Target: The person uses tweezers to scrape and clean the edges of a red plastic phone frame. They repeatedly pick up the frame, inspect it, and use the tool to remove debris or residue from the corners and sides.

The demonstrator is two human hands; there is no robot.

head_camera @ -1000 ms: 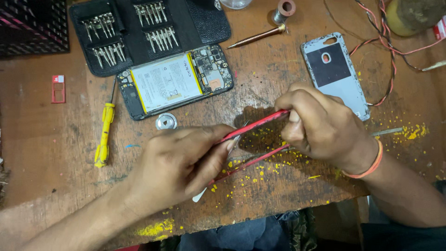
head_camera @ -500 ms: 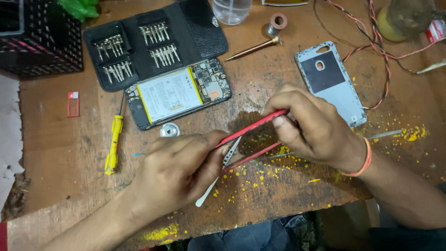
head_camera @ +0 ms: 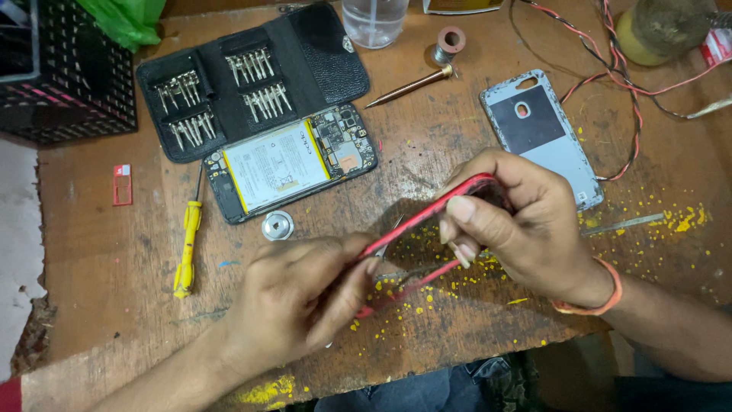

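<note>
Both my hands hold a red phone frame [head_camera: 427, 217] on edge above the wooden bench [head_camera: 114, 252]. My right hand [head_camera: 526, 225] grips its upper right end, thumb pressed on the rim. My left hand [head_camera: 305, 294] pinches the lower left end and also holds a thin metal tool whose tip [head_camera: 389, 240] pokes inside the frame. Behind the hands lies an opened phone body [head_camera: 293, 162] with a white battery and bare circuit board facing up.
A black case of screwdriver bits [head_camera: 244, 76] lies open at the back. A yellow-handled screwdriver [head_camera: 187, 244], a small round metal cap [head_camera: 277, 225], a grey back cover [head_camera: 541, 133], a red card tray [head_camera: 122, 185], a black crate [head_camera: 61, 76] and red-black wires [head_camera: 610, 69] surround the hands.
The view has shifted down and left, so the bench items sit lower in frame. My hands have tilted the red frame more on edge; the tool sits deeper under my left fingers.
</note>
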